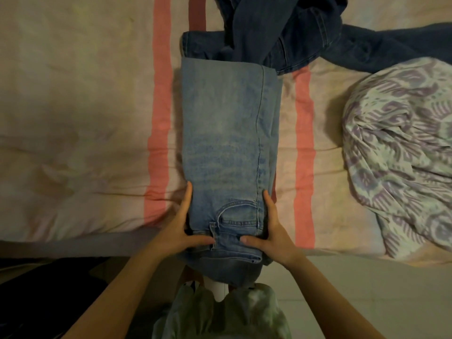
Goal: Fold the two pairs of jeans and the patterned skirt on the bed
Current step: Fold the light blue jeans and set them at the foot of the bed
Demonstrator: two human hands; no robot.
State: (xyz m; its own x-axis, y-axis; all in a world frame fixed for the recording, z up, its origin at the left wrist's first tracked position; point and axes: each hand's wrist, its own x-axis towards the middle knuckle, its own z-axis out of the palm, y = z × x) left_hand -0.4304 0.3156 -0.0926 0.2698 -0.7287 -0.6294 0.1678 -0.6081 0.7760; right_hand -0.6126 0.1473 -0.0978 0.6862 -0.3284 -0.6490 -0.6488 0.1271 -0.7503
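On the bed (pixel 85 118), both hands (pixel 181 228) (pixel 274 231) grip light jeans (pixel 225 143); fingers hidden beneath.

The folded jeans (pixel 227 152) lie on the bed (pixel 73 118) straight before me, their waist end hanging over the near edge. My left hand (pixel 182 227) lies against their left side, my right hand (pixel 274 231) against their right, thumbs on top. Behind them, touching their far end, the second jeans (pixel 288 35) lie in a heap, one leg stretching off right. The skirt (pixel 401 152) lies bunched to the right, apart from the folded jeans.
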